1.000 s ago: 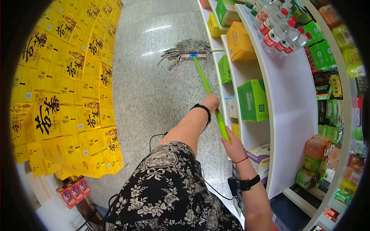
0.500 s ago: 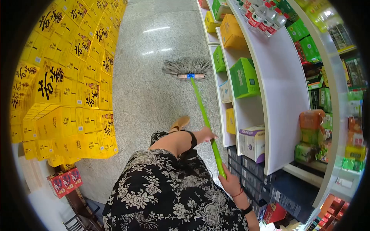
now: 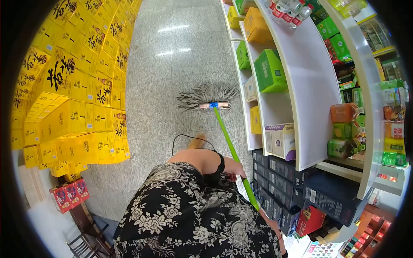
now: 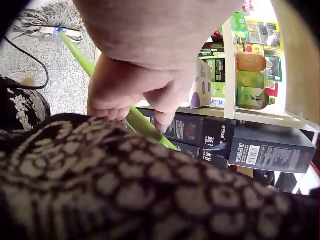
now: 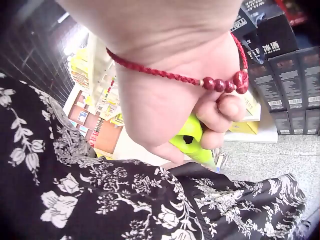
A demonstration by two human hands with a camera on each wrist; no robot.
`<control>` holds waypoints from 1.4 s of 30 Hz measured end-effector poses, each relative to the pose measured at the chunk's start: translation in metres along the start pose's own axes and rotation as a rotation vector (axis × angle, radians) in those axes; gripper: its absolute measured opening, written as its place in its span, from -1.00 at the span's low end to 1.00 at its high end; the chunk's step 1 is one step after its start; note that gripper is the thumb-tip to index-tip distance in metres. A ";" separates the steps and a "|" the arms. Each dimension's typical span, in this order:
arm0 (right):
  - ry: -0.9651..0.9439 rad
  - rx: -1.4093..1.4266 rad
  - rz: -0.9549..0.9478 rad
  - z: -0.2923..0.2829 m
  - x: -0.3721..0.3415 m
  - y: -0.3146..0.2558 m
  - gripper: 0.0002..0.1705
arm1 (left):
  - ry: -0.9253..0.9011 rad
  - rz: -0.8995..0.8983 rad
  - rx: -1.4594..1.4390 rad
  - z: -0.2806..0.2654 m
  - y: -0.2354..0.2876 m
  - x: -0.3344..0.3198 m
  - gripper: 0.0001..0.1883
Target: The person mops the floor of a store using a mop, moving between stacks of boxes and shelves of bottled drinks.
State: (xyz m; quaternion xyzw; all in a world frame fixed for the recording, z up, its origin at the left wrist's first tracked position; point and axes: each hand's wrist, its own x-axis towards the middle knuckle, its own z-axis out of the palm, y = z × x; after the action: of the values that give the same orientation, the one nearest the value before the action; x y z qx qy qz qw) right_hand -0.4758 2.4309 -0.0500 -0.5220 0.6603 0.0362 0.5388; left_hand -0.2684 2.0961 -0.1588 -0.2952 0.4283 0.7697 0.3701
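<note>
A mop with a green handle [image 3: 228,139] lies across the aisle, its grey string head [image 3: 208,93] spread on the speckled floor. My left hand [image 3: 234,167] grips the handle partway along, and in the left wrist view its fingers [image 4: 112,102] curl round the green pole. At the top end, my right hand [image 3: 270,221] holds the handle beside my hip, partly hidden by the black floral clothing. The right wrist view shows the right fingers [image 5: 215,117] wrapped about the green handle end [image 5: 192,137], under a red beaded bracelet [image 5: 220,85].
Stacked yellow cartons [image 3: 86,99] line the left side. White shelves [image 3: 309,107] with boxes and bottles stand on the right, above dark boxes [image 3: 275,185]. A tan shoe [image 3: 198,142] and a thin black cable [image 3: 180,136] show on the floor ahead of the clothing.
The mop head has come back along the floor toward the body. Both hands have drawn back and down with the handle, the right one to beside the hip.
</note>
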 end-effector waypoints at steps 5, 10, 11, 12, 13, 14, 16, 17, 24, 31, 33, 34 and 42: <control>0.123 -0.192 -0.045 -0.055 0.017 -0.136 -0.27 | 0.140 0.024 -0.024 -0.020 -0.006 -0.003 -0.63; 0.218 -0.132 -0.041 -0.081 0.105 -0.206 -0.27 | 0.478 0.207 -0.348 -0.086 -0.025 0.028 -0.59; 0.238 -0.106 -0.054 -0.085 0.130 -0.214 -0.27 | 0.613 0.190 -0.387 -0.102 -0.008 -0.007 -0.59; 0.237 -0.100 -0.063 -0.090 0.156 -0.220 -0.28 | 0.677 0.245 -0.428 -0.124 -0.008 -0.011 -0.61; 0.237 -0.095 -0.076 -0.097 0.182 -0.230 -0.28 | 0.744 0.302 -0.469 -0.148 -0.008 -0.014 -0.62; 0.237 -0.101 -0.079 -0.105 0.204 -0.244 -0.28 | 0.774 0.313 -0.463 -0.174 -0.011 -0.010 -0.59; 0.242 -0.105 -0.084 -0.118 0.249 -0.272 -0.28 | 0.924 0.316 -0.386 -0.218 -0.008 -0.022 -0.55; 0.260 -0.077 -0.102 -0.122 0.269 -0.280 -0.32 | 1.039 0.308 -0.318 -0.233 -0.003 -0.035 -0.52; 0.187 0.001 -0.062 -0.155 0.330 -0.354 -0.34 | 1.054 0.124 -0.182 -0.305 0.012 -0.100 -0.53; 0.317 0.048 -0.285 -0.114 0.323 -0.335 -0.30 | 1.106 0.104 -0.120 -0.285 -0.014 -0.097 -0.51; 0.278 -0.012 -0.223 -0.105 0.306 -0.330 -0.29 | 1.087 0.061 -0.156 -0.278 -0.030 -0.073 -0.55; 0.277 -0.020 -0.234 -0.099 0.296 -0.324 -0.29 | 1.089 0.081 0.049 -0.273 -0.041 -0.059 -0.61; 0.133 -0.163 -0.212 -0.049 0.141 -0.236 -0.28 | 0.930 0.229 0.009 -0.090 -0.084 0.001 -0.63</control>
State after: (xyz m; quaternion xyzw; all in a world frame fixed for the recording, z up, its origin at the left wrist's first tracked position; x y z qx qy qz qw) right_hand -0.3193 2.2025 -0.0137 -0.6320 0.6306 -0.0023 0.4505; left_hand -0.1874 2.0470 -0.2377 -0.5576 0.5817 0.5898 0.0535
